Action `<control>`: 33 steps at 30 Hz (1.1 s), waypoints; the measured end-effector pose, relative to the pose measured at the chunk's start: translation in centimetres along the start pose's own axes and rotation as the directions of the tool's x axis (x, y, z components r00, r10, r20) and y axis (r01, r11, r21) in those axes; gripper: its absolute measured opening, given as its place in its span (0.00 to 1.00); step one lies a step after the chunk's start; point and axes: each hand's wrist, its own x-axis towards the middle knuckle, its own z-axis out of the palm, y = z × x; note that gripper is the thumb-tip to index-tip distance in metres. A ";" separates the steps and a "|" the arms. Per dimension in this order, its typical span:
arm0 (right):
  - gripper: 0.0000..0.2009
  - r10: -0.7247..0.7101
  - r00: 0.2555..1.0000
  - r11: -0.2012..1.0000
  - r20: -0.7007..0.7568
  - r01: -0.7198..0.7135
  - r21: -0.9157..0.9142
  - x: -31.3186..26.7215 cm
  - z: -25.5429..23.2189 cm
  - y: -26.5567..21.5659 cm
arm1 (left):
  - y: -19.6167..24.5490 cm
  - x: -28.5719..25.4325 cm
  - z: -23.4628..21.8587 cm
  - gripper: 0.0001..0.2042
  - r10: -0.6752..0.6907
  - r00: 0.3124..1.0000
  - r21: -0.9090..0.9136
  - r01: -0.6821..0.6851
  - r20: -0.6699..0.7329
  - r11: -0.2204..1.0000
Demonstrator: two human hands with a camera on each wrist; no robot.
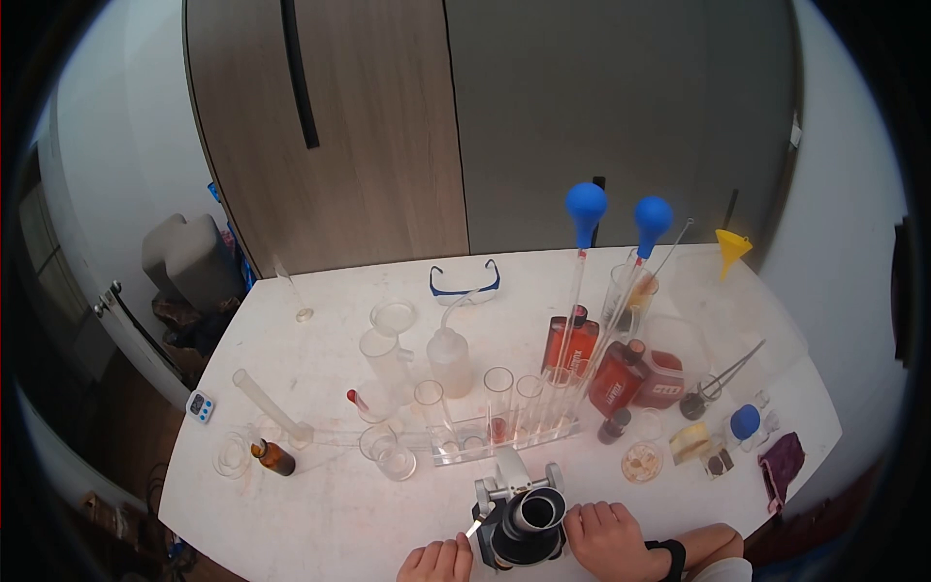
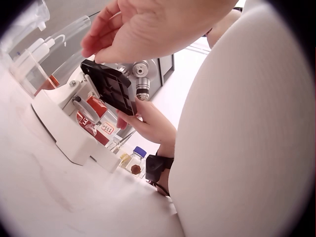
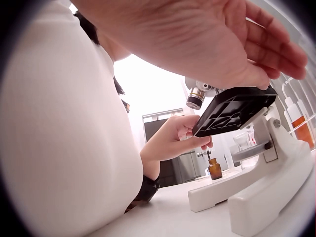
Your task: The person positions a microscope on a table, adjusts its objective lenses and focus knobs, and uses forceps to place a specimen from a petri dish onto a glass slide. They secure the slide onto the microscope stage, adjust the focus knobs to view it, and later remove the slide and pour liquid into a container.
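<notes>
The microscope (image 1: pixel 524 543) stands upright at the near edge of the white table (image 1: pixel 339 514), between the two hands. Its black stage (image 3: pixel 234 113) is mounted above the white base (image 3: pixel 266 185), with metal objectives (image 2: pixel 142 86) beside it.

The left hand (image 1: pixel 434 561) is at the left side of the stage. Its fingers are bent, with the fingertips at the stage edge. A pale strip (image 1: pixel 477 527) lies between these fingertips and the stage; whether the hand pinches the strip cannot be determined. The right hand (image 1: pixel 606 541) is at the opposite side. Its fingers are loosely bent and part open, and its thumb touches a corner of the stage. It has hold of nothing visible. A black band (image 1: pixel 669 559) encircles the right wrist.

Beyond the microscope is a clear rack (image 1: pixel 524 445) with glass tubes. Two red bottles (image 1: pixel 572 339) stand behind and to the right of the rack, near pipettes with blue bulbs (image 1: pixel 586 203). A wash bottle (image 1: pixel 449 364) is behind the rack, with goggles (image 1: pixel 465 294) farther back. To the left are a brown bottle (image 1: pixel 274 459) and a timer (image 1: pixel 200 406). To the right, a purple cloth (image 1: pixel 782 468) lies near the table edge.
</notes>
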 end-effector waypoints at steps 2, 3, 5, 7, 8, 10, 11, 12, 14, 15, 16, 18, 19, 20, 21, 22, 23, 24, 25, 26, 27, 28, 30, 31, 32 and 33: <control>0.11 -0.003 1.000 1.000 0.006 0.003 0.001 0.0 0.1 0.0 | -0.1 0.0 0.0 0.19 -0.003 1.000 -0.011 0.003 0.001 1.000; 0.11 -0.005 1.000 1.000 0.012 0.005 0.008 0.0 0.2 0.0 | -0.1 -0.1 0.0 0.19 -0.004 1.000 -0.021 0.004 0.000 1.000; 0.11 -0.009 1.000 1.000 0.021 0.009 0.015 0.0 0.2 0.0 | -0.2 0.0 -0.2 0.19 -0.010 1.000 -0.044 0.010 0.014 0.999; 0.11 -0.003 1.000 1.000 0.019 0.002 0.015 0.1 0.2 0.0 | -0.3 0.0 -0.3 0.19 -0.014 1.000 -0.066 0.016 0.027 0.998; 0.11 -0.005 1.000 1.000 0.022 0.004 0.016 0.2 0.2 0.1 | -0.4 0.0 -0.3 0.19 -0.011 1.000 -0.081 0.013 0.024 0.997; 0.10 -0.011 1.000 0.999 0.022 0.010 0.031 0.2 0.2 0.1 | -0.5 0.0 -0.3 0.18 -0.013 1.000 -0.096 0.015 0.026 0.995; 0.10 -0.014 1.000 0.999 0.023 0.014 0.036 0.3 0.3 0.1 | -0.6 0.1 -0.3 0.18 -0.014 1.000 -0.111 0.016 0.021 0.994; 0.10 -0.013 1.000 0.999 0.025 0.012 0.039 0.2 0.4 0.1 | -0.6 0.0 -0.3 0.18 -0.016 1.000 -0.126 0.018 0.017 0.992; 0.09 -0.010 1.000 0.999 0.028 0.009 0.045 0.3 0.5 0.2 | -0.6 0.1 -0.2 0.17 -0.017 1.000 -0.132 0.019 0.019 0.991; 0.09 -0.019 1.000 0.997 0.015 0.018 0.068 0.3 0.4 0.3 | -0.7 0.1 -0.2 0.17 -0.015 1.000 -0.140 0.018 0.020 0.990; 0.10 -0.028 1.000 0.995 0.002 0.028 0.092 0.4 0.3 0.4 | -0.7 0.1 -0.2 0.17 -0.015 1.000 -0.142 0.019 0.026 0.990; 0.06 -0.061 0.998 0.994 -0.030 0.064 0.093 0.3 0.9 0.8 | -0.8 0.1 0.0 0.17 -0.007 1.000 -0.152 0.008 0.003 0.988; 0.04 -0.094 0.994 0.991 -0.063 0.099 0.091 0.2 1.2 0.9 | -0.8 0.1 0.0 0.17 -0.012 1.000 -0.156 0.014 0.015 0.988; 0.04 -0.098 0.994 0.990 -0.055 0.103 0.100 0.2 1.2 1.0 | -0.9 0.2 0.1 0.17 -0.010 1.000 -0.147 0.012 0.010 0.989; 0.04 -0.114 0.993 0.987 -0.031 0.117 0.112 0.2 1.0 1.0 | -0.9 0.1 0.1 0.18 -0.010 1.000 -0.140 0.012 0.011 0.990; 0.05 -0.132 0.991 0.983 -0.009 0.132 0.124 0.2 1.0 1.0 | -0.9 0.2 0.1 0.18 -0.018 0.999 -0.144 0.022 0.028 0.989; 0.05 -0.138 0.990 0.982 -0.005 0.137 0.133 0.3 1.0 1.1 | -1.0 0.4 0.1 0.14 -0.009 1.000 -0.141 0.007 -0.017 0.990; 0.04 -0.127 0.992 0.985 0.001 0.126 0.117 0.2 1.1 1.2 | -1.1 0.6 0.1 0.11 0.000 0.998 -0.137 -0.008 -0.060 0.990; 0.04 -0.115 0.993 0.989 0.006 0.114 0.099 0.2 1.1 1.2 | -1.2 0.7 0.1 0.11 -0.005 0.999 -0.138 -0.002 -0.051 0.990; 0.04 -0.120 0.993 0.987 0.012 0.118 0.109 0.2 1.1 1.2 | -1.4 0.6 0.1 0.10 0.009 1.000 -0.122 -0.013 -0.028 0.992; 0.05 -0.126 0.992 0.988 -0.002 0.126 0.093 0.3 1.1 1.3 | -1.6 0.7 0.1 0.08 0.024 1.000 -0.106 -0.024 -0.005 0.994; 0.06 -0.133 0.991 0.988 -0.011 0.133 0.080 0.4 1.1 1.3 | -1.7 0.9 0.1 0.08 0.016 1.000 -0.112 -0.015 0.012 0.994; 0.06 -0.137 0.991 0.986 -0.004 0.137 0.091 0.3 1.4 1.3 | -1.5 0.8 0.0 0.09 0.029 1.000 -0.102 -0.028 0.008 0.994; 0.06 -0.134 0.991 0.988 -0.025 0.136 0.078 0.4 1.5 1.4 | -1.5 0.7 0.1 0.09 0.024 0.999 -0.111 -0.020 0.032 0.994; 0.06 -0.132 0.991 0.988 -0.027 0.134 0.078 0.5 1.3 1.4 | -1.5 0.7 0.2 0.09 0.032 0.999 -0.102 -0.030 0.018 0.994; 0.06 -0.137 0.990 0.987 -0.018 0.138 0.088 0.6 1.3 1.6 | -1.6 0.8 0.2 0.09 0.040 0.999 -0.088 -0.040 -0.005 0.995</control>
